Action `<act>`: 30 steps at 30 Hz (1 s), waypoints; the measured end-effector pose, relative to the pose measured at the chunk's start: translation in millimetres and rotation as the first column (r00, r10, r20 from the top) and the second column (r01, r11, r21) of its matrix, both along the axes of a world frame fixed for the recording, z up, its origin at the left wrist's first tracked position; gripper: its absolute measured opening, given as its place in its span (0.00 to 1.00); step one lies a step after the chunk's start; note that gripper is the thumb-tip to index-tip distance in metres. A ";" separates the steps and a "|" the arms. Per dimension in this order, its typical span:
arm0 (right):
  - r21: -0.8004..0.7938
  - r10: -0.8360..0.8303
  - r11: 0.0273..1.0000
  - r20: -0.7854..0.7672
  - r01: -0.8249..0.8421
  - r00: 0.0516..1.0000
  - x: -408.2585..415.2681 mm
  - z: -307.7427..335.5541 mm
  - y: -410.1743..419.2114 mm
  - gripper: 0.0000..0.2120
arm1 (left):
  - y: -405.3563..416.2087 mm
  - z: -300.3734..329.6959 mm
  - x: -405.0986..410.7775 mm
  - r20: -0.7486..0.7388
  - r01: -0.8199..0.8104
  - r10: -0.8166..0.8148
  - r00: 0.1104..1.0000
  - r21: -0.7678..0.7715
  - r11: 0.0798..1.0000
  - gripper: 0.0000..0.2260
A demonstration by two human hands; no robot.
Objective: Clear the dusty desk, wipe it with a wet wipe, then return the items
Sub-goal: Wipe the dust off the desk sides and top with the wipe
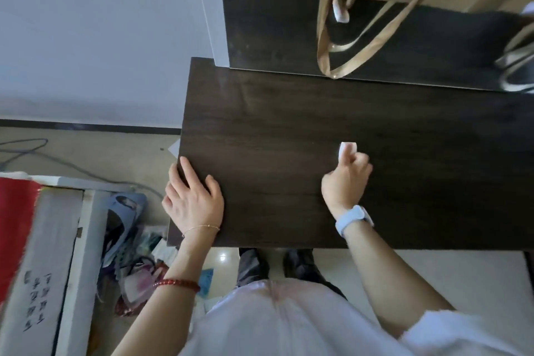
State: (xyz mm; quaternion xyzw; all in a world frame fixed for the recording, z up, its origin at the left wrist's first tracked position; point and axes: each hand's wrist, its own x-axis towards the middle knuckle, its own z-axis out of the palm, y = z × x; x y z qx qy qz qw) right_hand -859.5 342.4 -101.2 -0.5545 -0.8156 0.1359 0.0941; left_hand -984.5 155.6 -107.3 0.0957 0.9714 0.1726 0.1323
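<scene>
Now the wet wipe (346, 150) is pinched in the right hand (345, 182) at centre right; the left hand (193, 196) is laid flat, fingers straight, on the worktop (274, 130). Overlapping strokes with even pressure are best made towards the left edge.

Soft, dim daylight, no hard shadows; a small glare spot on the glossy pale floor tile (222, 258) below the dark wood-grain bench (260, 139); wide-angle bending at edges; motion blur smears the right hand (345, 182) and far-right frame.
</scene>
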 end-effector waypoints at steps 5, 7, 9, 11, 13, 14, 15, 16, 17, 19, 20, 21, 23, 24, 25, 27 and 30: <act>-0.032 0.728 0.682 -0.060 -0.730 0.683 -34.3 -2.8 -70.3 0.33 | -0.1 2.6 -2.2 0.021 0.001 -0.001 1.000 -0.019 1.000 0.28; -0.047 0.688 0.721 -0.067 -0.691 0.722 -25.0 -0.3 -48.2 0.34 | -1.1 4.4 -3.7 0.056 -0.016 0.016 0.998 0.003 1.000 0.26; -0.065 0.485 0.872 -0.001 -0.484 0.874 -30.3 3.9 -10.9 0.31 | -1.8 7.1 -10.1 0.092 -0.033 0.029 0.995 0.044 0.998 0.27; -0.088 0.382 0.923 0.077 -0.376 0.921 -52.4 6.8 20.2 0.27 | -5.9 9.3 -17.1 0.121 -0.016 0.007 0.993 0.072 0.997 0.28; -0.090 0.419 0.907 0.117 -0.411 0.900 -84.1 8.5 34.4 0.25 | -11.5 9.6 -22.1 0.130 0.023 -0.035 0.991 0.090 0.996 0.28; -0.095 0.443 0.896 0.121 -0.433 0.889 -101.1 8.5 38.0 0.24 | -14.0 8.9 -23.5 0.121 0.041 -0.053 0.991 0.099 0.994 0.28; -0.102 0.458 0.888 0.126 -0.447 0.880 -117.5 7.6 39.5 0.24 | -16.4 8.0 -24.3 0.110 0.056 -0.069 0.992 0.112 0.992 0.28; -0.104 0.469 0.883 0.132 -0.458 0.873 -133.1 5.8 39.9 0.24 | -18.4 7.0 -24.8 0.103 0.068 -0.081 0.991 0.128 0.989 0.28; -0.101 0.477 0.879 0.137 -0.466 0.868 -147.2 5.0 39.9 0.23 | -19.4 5.8 -25.4 0.096 0.079 -0.094 0.991 0.147 0.986 0.27; -0.082 0.493 0.870 0.148 -0.486 0.857 -170.7 2.9 36.7 0.22 | -23.3 3.8 -27.1 0.082 0.093 -0.110 0.991 0.182 0.979 0.27; -0.063 0.505 0.863 0.156 -0.501 0.849 -177.9 2.0 33.5 0.23 | -25.2 3.2 -27.4 0.074 0.103 -0.120 0.990 0.197 0.975 0.26; -0.048 0.525 0.850 0.157 -0.524 0.837 -182.9 0.7 29.1 0.23 | -26.4 3.2 -27.5 0.067 0.107 -0.123 0.990 0.210 0.972 0.27; -0.059 0.600 0.799 0.119 -0.598 0.791 -185.8 0.9 18.0 0.25 | -28.2 2.5 -27.6 0.065 0.102 -0.121 0.991 0.243 0.965 0.29; -0.079 0.648 0.761 0.085 -0.644 0.757 -184.3 1.3 10.8 0.26 | -29.0 2.9 -27.8 0.064 0.094 -0.116 0.991 0.272 0.958 0.29; -0.090 0.692 0.721 0.042 -0.688 0.720 -180.0 1.7 2.8 0.28 | -29.4 3.4 -28.7 0.073 0.070 -0.098 0.992 0.317 0.946 0.27; -0.083 0.760 0.643 -0.050 -0.761 0.648 -162.8 1.5 -18.8 0.29 | -31.9 6.0 -32.3 0.174 -0.061 -0.018 0.985 0.439 0.897 0.21; -0.058 0.831 0.540 -0.124 -0.840 0.542 -115.6 -0.6 -63.2 0.31 | -39.6 14.9 -38.4 0.421 -0.338 0.084 0.903 0.579 0.742 0.18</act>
